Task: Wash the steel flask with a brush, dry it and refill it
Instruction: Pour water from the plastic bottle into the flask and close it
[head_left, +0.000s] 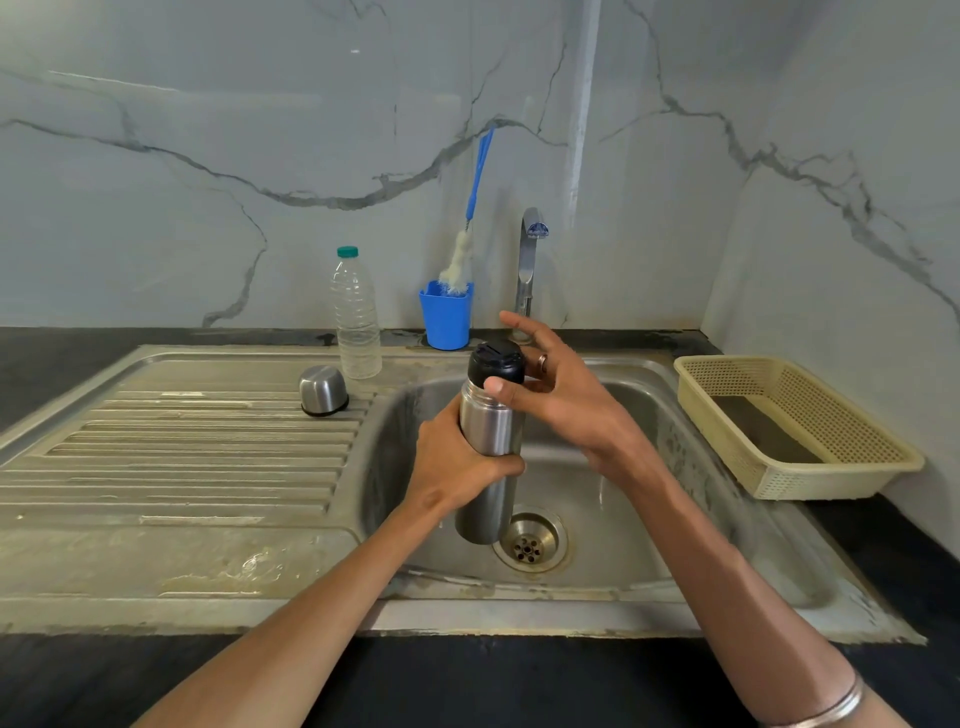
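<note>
the steel flask (491, 441) stands nearly upright over the sink (649, 467) basin, just on the drainboard side of the drain (530, 543) and above it, its long axis running from the black stopper (496, 361) at the top down toward the drain, leaning only slightly. the left hand (457, 462) has its grip wrapped round the middle of the flask body, fingers curled about the steel, so it carries the whole weight. the right hand (561, 395) is at the top end: its thumb lies against the flask's neck just under the stopper, while the other fingers are spread and fairly straight beside and behind the stopper, not plainly closed on it; that grip is loose and holds nothing firmly. so the part to be worked, the stopper, lies straight up the flask's axis from the left grip, and the right hand is the nearer one to it. my reading is that the stopper has yet to come off, and the turn should go about that upright axis with the left hand bracing. the steel cap (323, 389) sits upside down on the drainboard, away from the drain; the brush (467, 228) stands in a blue cup (447, 317) behind the sink beside the tap (527, 265), and a plastic bottle (356, 317) stands past the cup from the tap.
</note>
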